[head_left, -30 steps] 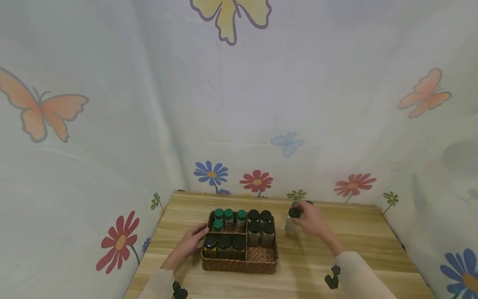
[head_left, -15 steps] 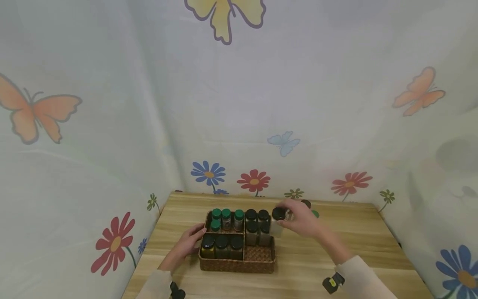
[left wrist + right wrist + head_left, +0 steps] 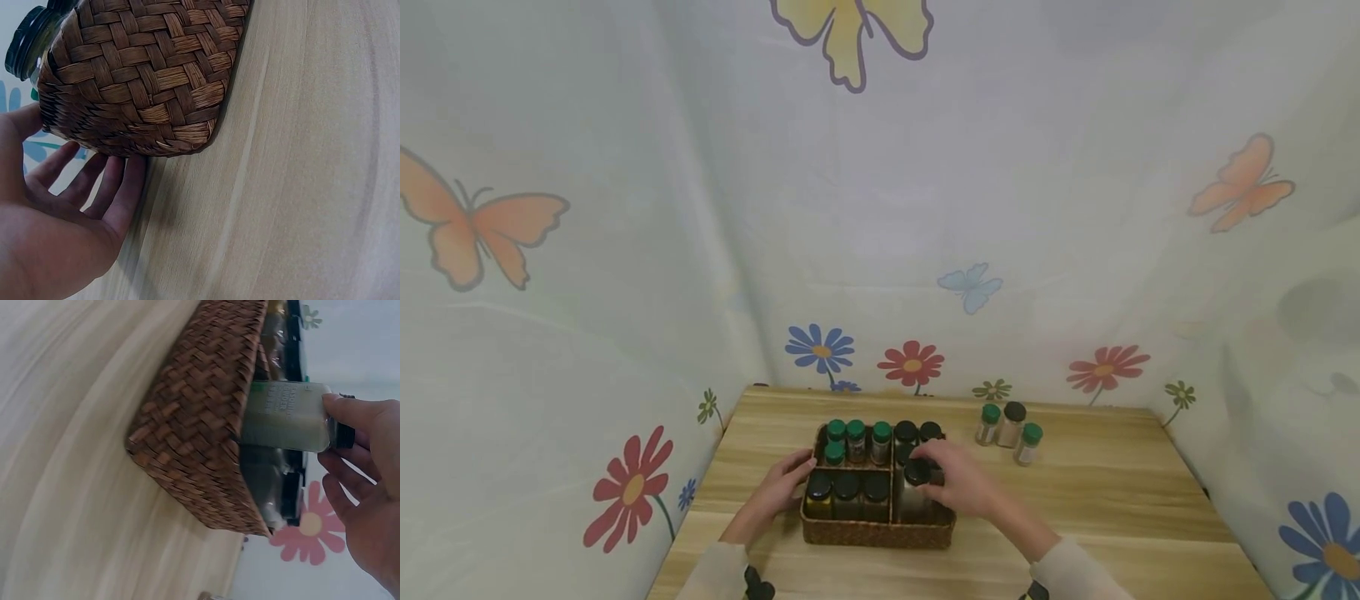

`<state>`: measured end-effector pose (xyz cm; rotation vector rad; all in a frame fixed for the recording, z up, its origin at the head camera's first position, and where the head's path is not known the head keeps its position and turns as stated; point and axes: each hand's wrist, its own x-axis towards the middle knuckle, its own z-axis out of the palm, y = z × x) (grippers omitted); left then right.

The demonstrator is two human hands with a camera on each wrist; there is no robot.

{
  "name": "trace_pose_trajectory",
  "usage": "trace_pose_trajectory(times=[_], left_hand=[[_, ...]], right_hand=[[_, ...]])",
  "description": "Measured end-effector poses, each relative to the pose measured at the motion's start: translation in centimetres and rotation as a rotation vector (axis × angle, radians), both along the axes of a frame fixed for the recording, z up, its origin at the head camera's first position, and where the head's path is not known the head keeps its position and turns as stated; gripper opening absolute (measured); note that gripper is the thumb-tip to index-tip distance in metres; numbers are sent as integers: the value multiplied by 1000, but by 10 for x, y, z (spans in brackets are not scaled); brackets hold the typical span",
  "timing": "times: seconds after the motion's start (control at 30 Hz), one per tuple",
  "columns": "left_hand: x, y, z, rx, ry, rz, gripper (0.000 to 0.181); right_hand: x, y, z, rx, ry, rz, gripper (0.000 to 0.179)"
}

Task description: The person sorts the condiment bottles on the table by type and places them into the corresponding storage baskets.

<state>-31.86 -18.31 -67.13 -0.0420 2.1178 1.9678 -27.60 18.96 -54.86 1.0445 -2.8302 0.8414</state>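
Observation:
My right hand [image 3: 966, 482] pinches a black-capped spice jar [image 3: 912, 503] near its lid, over the front of the basket's right compartment. In the right wrist view this clear jar [image 3: 284, 415] of pale powder is partly below the rim, its lower end hidden by the basket wall [image 3: 194, 419]. At the left side of the woven basket [image 3: 880, 534], my left hand [image 3: 777, 485] touches the wall with fairly straight fingers. The left wrist view has the thumb near the rim and the fingertips against the weave [image 3: 144, 75]. Several black-capped jars behind the held one are partly covered by my right hand.
Green-capped jars [image 3: 855, 442] stand in the basket's back left compartment, dark-lidded jars [image 3: 847, 492] in the front left one. On the wooden table [image 3: 1075, 500], two green-capped jars [image 3: 1028, 446] and one black-capped jar [image 3: 1011, 427] stand behind and right of the basket.
My right hand has carried the black-capped jar leftward from the table at the right, then forward-down into the basket's right compartment. The left hand stays at the basket's left side.

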Motion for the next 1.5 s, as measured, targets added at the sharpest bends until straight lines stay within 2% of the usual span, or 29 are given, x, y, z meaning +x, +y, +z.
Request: trace_pose_trajectory(times=[0.13,0.3,0.47,0.77,0.97,1.07,1.2,1.3,1.43,1.5], left_hand=[[1,0,-1,1,-2,2,70],[0,-1,-2,-9,-1,-1,71],[-2,-2,-2,-20,-9,-6,71],[2,0,0,1,9,11,69],[1,-1,1,-3,-1,15,69],[0,-1,-1,-4,-7,9,69],[0,-1,-3,0,-8,3,69],[1,-1,-3,5,-7,12,68],[2,-1,-2,7,1,23,67],[1,-1,-1,4,1,21,68]], right_hand=[[-2,-6,-14,26,-33,-2,43],[-2,-11,-27,54,-20,-12,43],[-1,-14,-34,74,-7,-18,43],[-4,-20,-42,73,26,-10,42],[-3,-21,-42,74,15,-6,46],[0,-18,-39,46,-19,-9,48],[4,-5,-28,-70,-51,-12,46],[2,11,-20,-153,29,-25,41],[-6,41,-10,-206,149,-156,37],[-10,58,-5,-235,136,-235,38]])
